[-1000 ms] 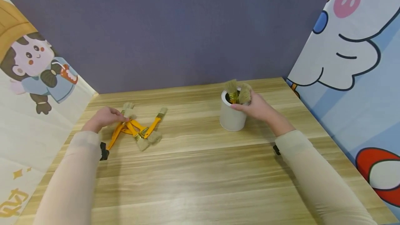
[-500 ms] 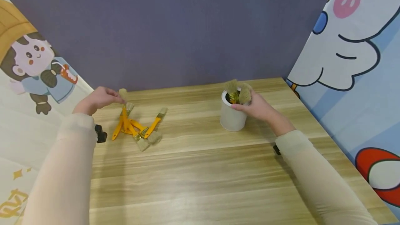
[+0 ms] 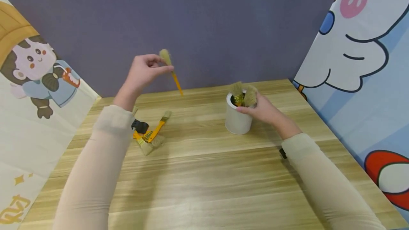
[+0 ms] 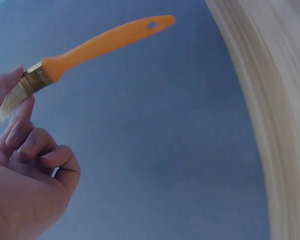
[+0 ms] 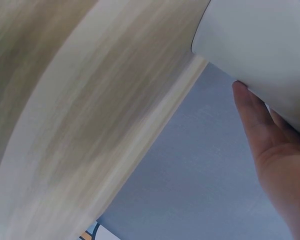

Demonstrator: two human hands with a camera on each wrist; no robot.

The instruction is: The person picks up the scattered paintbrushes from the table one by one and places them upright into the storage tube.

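Left hand: pinches a paintbrush between thumb and forefinger, close to bristles and metal band, with remaining fingers loosely curled; hangs above the tabletop, before the grey-violet wall; keeps bristles uppermost and orange handle slanting down to the right, well apart from the can.

Right hand: grips the can from its right side; places thumb just below the rim at the front and, as seen from the right wrist, fingertips against the white side wall.

Can: stands upright on the tabletop, toward its back edge; contains brushes with bristles up, protruding above the rim.

Loose brushes: lie overlapping on the tabletop, near the left forearm; partly hidden by the left sleeve and a black wrist device, hence impossible to count.

Sides: cartoon-printed panels at left and right.
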